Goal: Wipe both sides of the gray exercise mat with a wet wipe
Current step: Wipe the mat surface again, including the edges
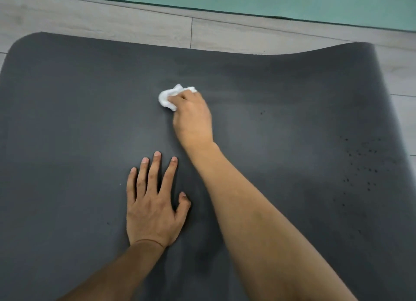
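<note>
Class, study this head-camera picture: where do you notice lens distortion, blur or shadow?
Head view: wide-angle bending bows the gray mat's far edge; the right hand gripping the wet wipe looks slightly motion-blurred; soft shadow lies beside the flat left hand; lighting is even, without glare.

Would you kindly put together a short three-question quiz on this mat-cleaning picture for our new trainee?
1. True or false: the left hand lies flat with straight, spread fingers on the dark gray rubber exercise mat.
2. The right hand grips the crumpled white wet wipe. Where is the wipe?
A. On the pale wooden plank floor
B. Pressed on the gray mat
C. On the teal mat beyond
3. Which of the mat's far corners curls up off the floor?

Key: 1 true; 2 B; 3 the right corner.
</note>
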### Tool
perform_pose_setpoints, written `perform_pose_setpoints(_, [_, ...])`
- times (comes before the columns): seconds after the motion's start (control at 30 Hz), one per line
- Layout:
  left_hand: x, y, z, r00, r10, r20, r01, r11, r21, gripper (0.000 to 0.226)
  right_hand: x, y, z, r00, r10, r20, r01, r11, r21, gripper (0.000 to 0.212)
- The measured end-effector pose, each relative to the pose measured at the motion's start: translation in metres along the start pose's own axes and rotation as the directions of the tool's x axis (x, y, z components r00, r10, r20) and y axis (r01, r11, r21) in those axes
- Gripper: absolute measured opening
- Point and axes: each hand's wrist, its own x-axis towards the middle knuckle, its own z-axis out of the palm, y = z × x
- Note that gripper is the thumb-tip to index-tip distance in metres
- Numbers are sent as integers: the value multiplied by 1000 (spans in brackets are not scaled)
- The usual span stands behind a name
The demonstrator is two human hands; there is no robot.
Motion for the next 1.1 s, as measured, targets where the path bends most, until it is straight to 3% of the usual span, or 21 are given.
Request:
perform_pose_setpoints(0.1, [0, -1, 1, 1000, 6, -15, -6, 1000, -15, 71, 1, 21, -7, 992, -116, 55, 119, 992, -49, 28])
perform_pose_setpoints(0.17, [0, -2, 1, 1000, 7, -13, -7, 1000, -14, 71, -3, 67, -38, 997, -70, 14, 72, 990, -125, 29])
perform_pose_setpoints(0.23, [-1, -2, 1, 1000, 3, -14, -3, 1000, -12, 71, -12, 122, -80, 986, 142, -91, -160, 961, -227, 32])
perform_pose_setpoints(0.3, [-1, 0, 1, 1000, 0, -27, 0, 1000, -16, 71, -25, 165, -122, 906, 395, -152, -422, 863, -276, 37])
perform_pose_setpoints(0.4, [0, 1, 3, 999, 4, -51, -5, 1000, -15, 71, -30, 170, -127, 810, 525, -259, -581, 778, -240, 40])
perform_pose_setpoints(0.47, [-1, 1, 2, 998, 2, -61, -3, 1000, -17, 70, -22, 131, -96, 852, 467, -237, -509, 845, -165, 37])
perform_pose_setpoints(0.57, [-1, 0, 3, 997, 11, -72, -12, 1000, -14, 70, -19, 46, -34, 977, 199, -71, -202, 979, -37, 30])
perform_pose_setpoints(0.63, [-2, 0, 2, 997, 19, -75, -20, 1000, -10, 70, -22, 4, -7, 1000, 22, 1, -22, 1000, 19, 30])
perform_pose_setpoints(0.77, [-4, -3, 4, 998, 12, -69, -13, 1000, -1, 69, -31, 39, -19, 984, -172, 41, 170, 985, 37, 33])
perform_pose_setpoints(0.83, [-3, -2, 4, 996, 8, -84, -8, 1000, 7, 69, -34, 80, -41, 990, -139, -17, 139, 990, -12, 31])
perform_pose_setpoints(1.0, [-3, 3, 2, 998, -1, -58, 5, 998, 62, 70, -53, 178, -101, 949, 189, -252, -216, 973, -83, 31])
perform_pose_setpoints(1.1, [-2, 7, 2, 1000, 6, -29, -3, 997, 77, 71, -69, 208, -112, 920, 223, -322, -258, 964, -71, 32])
